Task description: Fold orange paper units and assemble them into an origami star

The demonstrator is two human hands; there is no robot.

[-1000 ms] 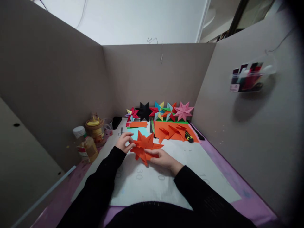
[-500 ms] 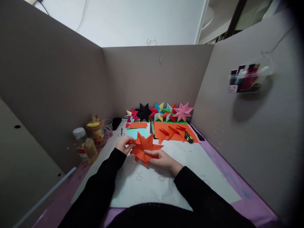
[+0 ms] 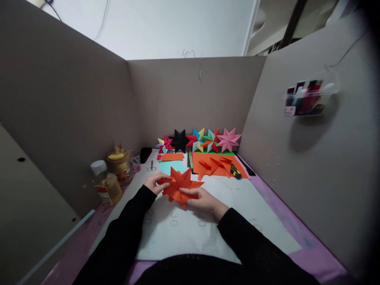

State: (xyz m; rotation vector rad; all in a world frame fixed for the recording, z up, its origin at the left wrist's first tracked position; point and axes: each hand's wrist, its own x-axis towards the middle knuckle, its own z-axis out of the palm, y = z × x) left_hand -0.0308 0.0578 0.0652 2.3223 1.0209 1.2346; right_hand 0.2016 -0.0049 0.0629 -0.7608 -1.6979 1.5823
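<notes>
An orange folded paper star (image 3: 180,185) is between my two hands, above the white sheet (image 3: 190,237). My left hand (image 3: 156,183) pinches its left point between thumb and fingers. On the right side, my right hand (image 3: 203,199) grips the star near its centre, thumb on top. Beyond it, folded orange pieces (image 3: 215,166) lie on an orange paper sheet (image 3: 199,156), beside a yellow and black cutter (image 3: 236,171). Blue paper (image 3: 172,167) and an orange strip (image 3: 172,157) lie behind the star.
Finished stars, among them a black one (image 3: 179,140) and a pink one (image 3: 229,139), lean on the back panel. Small scissors (image 3: 152,166), a glue bottle (image 3: 106,184), a brown pot (image 3: 119,164) and a clear cup (image 3: 135,158) stand or lie at left.
My left hand has shifted slightly, its fingers now lying further over the star's left point. The star's upper points have dipped a little. My right hand keeps its grip.
</notes>
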